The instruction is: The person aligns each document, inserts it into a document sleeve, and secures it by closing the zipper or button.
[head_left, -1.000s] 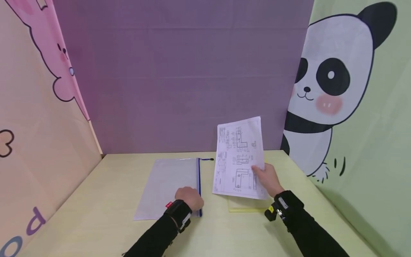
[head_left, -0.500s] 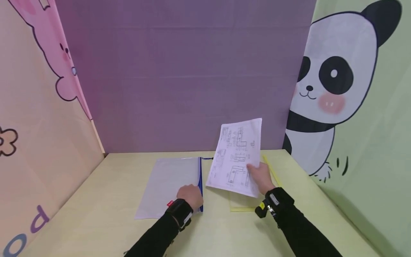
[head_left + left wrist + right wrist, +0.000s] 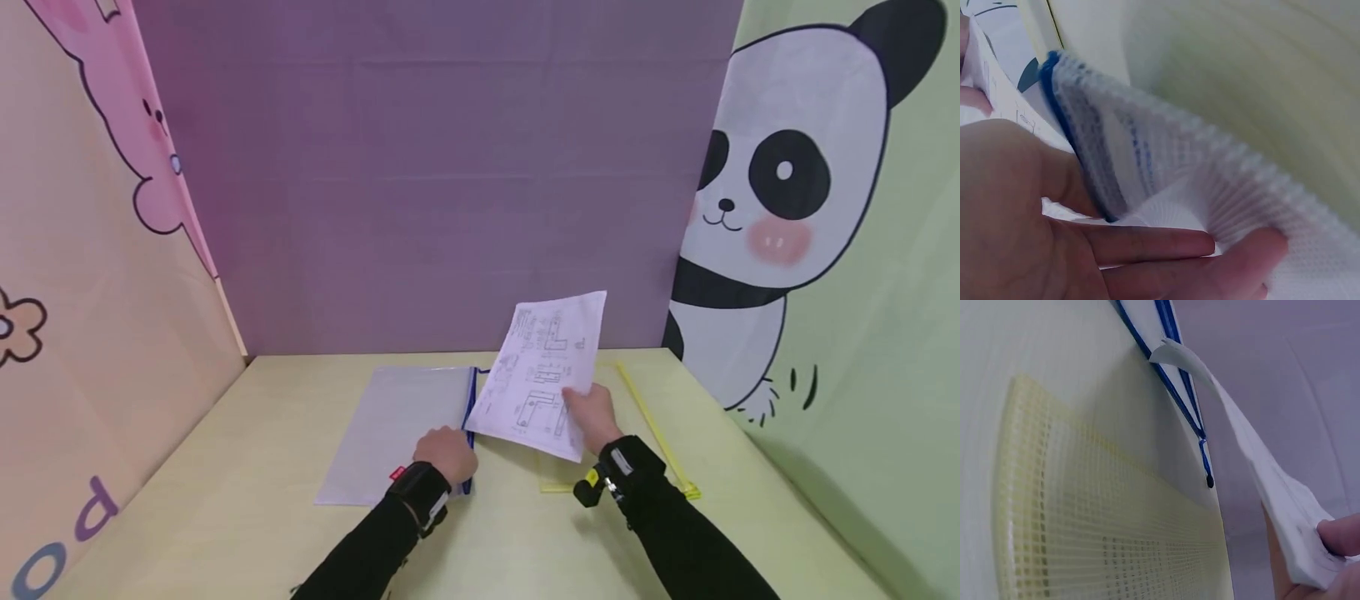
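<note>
A white mesh zipper pouch (image 3: 375, 442) with a blue zipper edge lies on the table, left of centre. My left hand (image 3: 446, 454) holds it near the front corner of that edge; in the left wrist view the mesh (image 3: 1191, 150) is lifted and creased by the fingers. My right hand (image 3: 592, 417) pinches a sheaf of printed papers (image 3: 540, 367) with technical drawings, thumb on top. The papers tilt above the table, their left corner over the pouch's edge. In the right wrist view the two blue zipper strips (image 3: 1163, 378) spread apart, with the paper tip at them.
A yellow mesh pouch (image 3: 1116, 494) lies on the table to the right, partly under the papers and right forearm. A dark zipper pull (image 3: 1210, 481) hangs at the white pouch's far end. A purple backdrop (image 3: 435, 183) stands behind the table.
My right hand has carried the papers left and down until their corner reaches the pouch's blue edge. More of the yellow pouch now shows. The left hand keeps its hold, and the edge has lifted.
</note>
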The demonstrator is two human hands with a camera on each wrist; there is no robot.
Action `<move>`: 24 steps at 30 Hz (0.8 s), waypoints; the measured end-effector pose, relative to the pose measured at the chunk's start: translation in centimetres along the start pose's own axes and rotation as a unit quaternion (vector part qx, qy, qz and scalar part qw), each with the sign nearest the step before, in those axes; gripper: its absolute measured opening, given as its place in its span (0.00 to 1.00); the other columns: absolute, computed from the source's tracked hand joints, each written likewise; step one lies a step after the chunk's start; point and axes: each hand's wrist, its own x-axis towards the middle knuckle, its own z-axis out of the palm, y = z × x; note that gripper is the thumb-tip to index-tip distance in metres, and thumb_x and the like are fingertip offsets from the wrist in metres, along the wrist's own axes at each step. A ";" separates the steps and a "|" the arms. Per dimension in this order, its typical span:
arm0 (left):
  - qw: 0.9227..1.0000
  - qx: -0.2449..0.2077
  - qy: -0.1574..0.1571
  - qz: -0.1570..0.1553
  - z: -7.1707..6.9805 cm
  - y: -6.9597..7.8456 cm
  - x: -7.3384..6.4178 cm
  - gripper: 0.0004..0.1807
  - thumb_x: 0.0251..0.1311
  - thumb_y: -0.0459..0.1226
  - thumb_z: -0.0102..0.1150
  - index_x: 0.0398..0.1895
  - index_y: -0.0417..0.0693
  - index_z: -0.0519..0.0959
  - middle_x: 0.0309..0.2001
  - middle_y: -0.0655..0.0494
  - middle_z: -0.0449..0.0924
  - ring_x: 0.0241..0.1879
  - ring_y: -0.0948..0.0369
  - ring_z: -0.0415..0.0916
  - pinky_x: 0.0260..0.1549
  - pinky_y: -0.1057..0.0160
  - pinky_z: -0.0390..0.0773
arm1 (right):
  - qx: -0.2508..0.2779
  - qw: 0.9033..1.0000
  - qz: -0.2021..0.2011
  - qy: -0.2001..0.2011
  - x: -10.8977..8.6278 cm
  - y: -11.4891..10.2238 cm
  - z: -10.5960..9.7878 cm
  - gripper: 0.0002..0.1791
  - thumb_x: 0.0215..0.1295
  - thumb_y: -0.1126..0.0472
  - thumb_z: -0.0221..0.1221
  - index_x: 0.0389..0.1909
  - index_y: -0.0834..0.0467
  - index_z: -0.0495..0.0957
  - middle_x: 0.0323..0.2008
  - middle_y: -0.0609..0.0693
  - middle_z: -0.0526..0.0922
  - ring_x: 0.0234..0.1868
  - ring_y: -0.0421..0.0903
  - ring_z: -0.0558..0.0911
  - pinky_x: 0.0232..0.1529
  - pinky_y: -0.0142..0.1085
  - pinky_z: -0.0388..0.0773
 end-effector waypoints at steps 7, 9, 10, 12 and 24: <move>1.000 -0.008 -0.015 0.001 -0.6 -0.1 -0.3 0.15 0.62 0.37 0.59 0.17 0.42 0.74 0.21 0.50 0.72 0.22 0.55 0.71 0.22 0.58 0.76 | 0.021 1.000 0.021 0.011 0.4 0.6 -0.1 0.22 0.75 0.65 0.53 0.63 0.74 0.70 0.51 0.68 0.80 0.37 0.51 0.85 0.35 0.37 0.83; 1.000 -0.007 -0.011 0.006 -0.7 -0.2 -0.2 0.15 0.62 0.37 0.59 0.18 0.42 0.74 0.21 0.50 0.72 0.23 0.54 0.71 0.24 0.57 0.77 | 0.026 0.999 0.024 0.014 0.5 0.8 -0.3 0.22 0.75 0.65 0.53 0.63 0.74 0.69 0.51 0.69 0.79 0.38 0.51 0.85 0.36 0.38 0.84; 1.000 -0.008 -0.012 0.007 -0.8 -0.2 -0.2 0.15 0.62 0.37 0.59 0.18 0.42 0.74 0.22 0.50 0.72 0.23 0.54 0.71 0.24 0.56 0.78 | 0.027 0.999 0.026 0.014 0.5 0.8 -0.3 0.22 0.75 0.65 0.52 0.63 0.74 0.69 0.52 0.69 0.79 0.38 0.52 0.85 0.36 0.38 0.84; 1.000 -0.013 -0.016 0.005 -0.8 -0.2 -0.2 0.15 0.62 0.37 0.59 0.18 0.41 0.75 0.22 0.50 0.73 0.23 0.54 0.72 0.25 0.56 0.78 | 0.026 0.999 0.027 0.015 0.5 0.9 -0.4 0.23 0.75 0.65 0.52 0.64 0.74 0.68 0.53 0.69 0.79 0.40 0.52 0.85 0.37 0.38 0.84; 1.000 0.009 -0.020 0.005 -0.7 -0.3 0.0 0.13 0.62 0.38 0.58 0.21 0.41 0.77 0.24 0.49 0.75 0.25 0.54 0.72 0.28 0.56 0.79 | -0.003 0.999 0.045 -0.021 -0.4 0.7 0.4 0.22 0.75 0.65 0.52 0.64 0.74 0.68 0.48 0.67 0.81 0.37 0.52 0.85 0.33 0.38 0.82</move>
